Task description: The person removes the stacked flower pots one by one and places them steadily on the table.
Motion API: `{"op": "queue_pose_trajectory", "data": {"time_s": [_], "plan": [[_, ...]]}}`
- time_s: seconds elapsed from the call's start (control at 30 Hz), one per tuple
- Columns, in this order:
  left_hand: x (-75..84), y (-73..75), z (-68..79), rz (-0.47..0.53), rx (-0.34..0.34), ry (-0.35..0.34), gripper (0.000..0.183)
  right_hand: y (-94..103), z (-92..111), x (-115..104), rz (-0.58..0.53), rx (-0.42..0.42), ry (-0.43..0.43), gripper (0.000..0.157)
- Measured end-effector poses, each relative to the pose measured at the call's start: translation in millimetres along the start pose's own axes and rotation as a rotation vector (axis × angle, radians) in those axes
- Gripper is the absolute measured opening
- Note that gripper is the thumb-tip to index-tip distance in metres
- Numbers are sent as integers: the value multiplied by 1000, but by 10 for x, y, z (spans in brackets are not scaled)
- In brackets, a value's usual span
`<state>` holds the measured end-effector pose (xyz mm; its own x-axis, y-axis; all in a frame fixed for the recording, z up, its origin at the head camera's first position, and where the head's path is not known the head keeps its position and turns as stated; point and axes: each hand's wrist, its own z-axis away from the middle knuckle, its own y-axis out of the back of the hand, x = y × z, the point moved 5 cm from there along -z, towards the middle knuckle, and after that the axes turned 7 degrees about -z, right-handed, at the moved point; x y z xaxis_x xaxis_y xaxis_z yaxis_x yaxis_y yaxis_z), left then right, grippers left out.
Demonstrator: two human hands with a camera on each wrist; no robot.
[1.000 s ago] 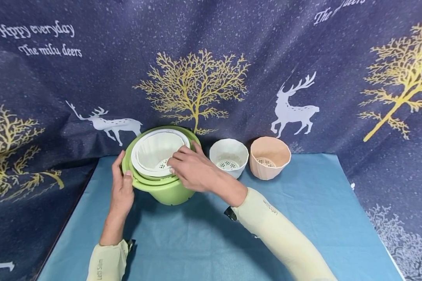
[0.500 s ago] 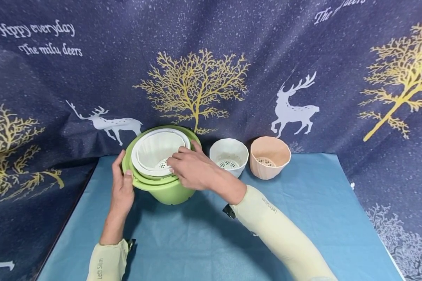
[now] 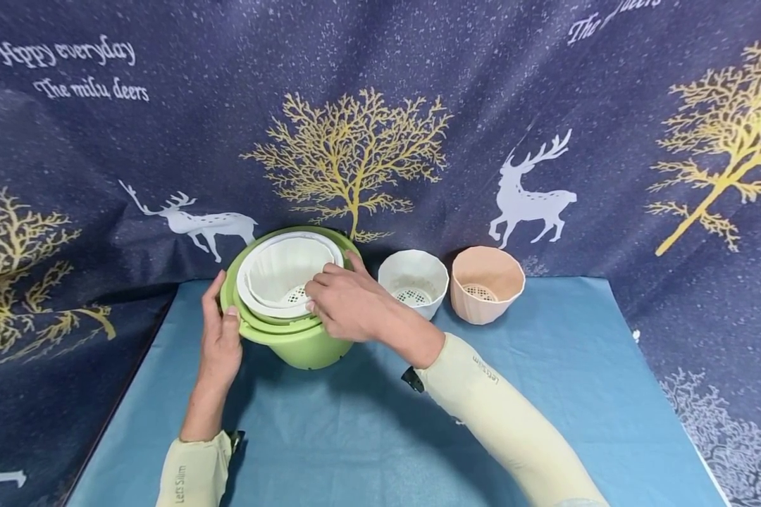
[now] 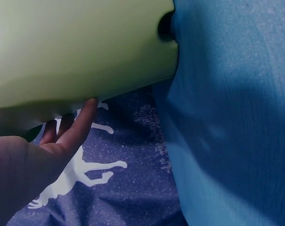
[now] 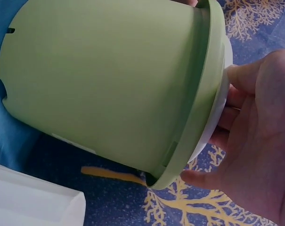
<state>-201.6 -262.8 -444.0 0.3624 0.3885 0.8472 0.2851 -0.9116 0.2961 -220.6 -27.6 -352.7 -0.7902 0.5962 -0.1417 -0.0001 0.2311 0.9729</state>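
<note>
A large green flowerpot stands at the back left of the table, with white pots nested inside it. The innermost white flowerpot has a perforated bottom. My left hand holds the green pot's left rim, thumb on top and fingers along the outer wall; in the left wrist view those fingers reach under the green wall. Across the pot's right side, my right hand pinches the white rim. The right wrist view has the thumb and fingers at that white rim, projecting past the green rim.
To the right stand a white faceted pot and a peach-coloured pot, both with perforated bottoms. A blue cloth covers the table. Behind it hangs a dark blue curtain printed with deer and trees.
Almost nothing differs. The right forearm has shifted very slightly upward; both hands keep their places on the pots.
</note>
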Motion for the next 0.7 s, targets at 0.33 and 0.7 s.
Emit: {"op": "queue_pose_trajectory", "data": {"time_s": [0.33, 0.7], "plan": [[-21, 5, 1, -20, 1, 24, 57, 19, 2, -22, 38, 28, 15, 22], [-25, 6, -3, -23, 9, 32, 58, 38, -6, -17, 39, 57, 31, 20]]}}
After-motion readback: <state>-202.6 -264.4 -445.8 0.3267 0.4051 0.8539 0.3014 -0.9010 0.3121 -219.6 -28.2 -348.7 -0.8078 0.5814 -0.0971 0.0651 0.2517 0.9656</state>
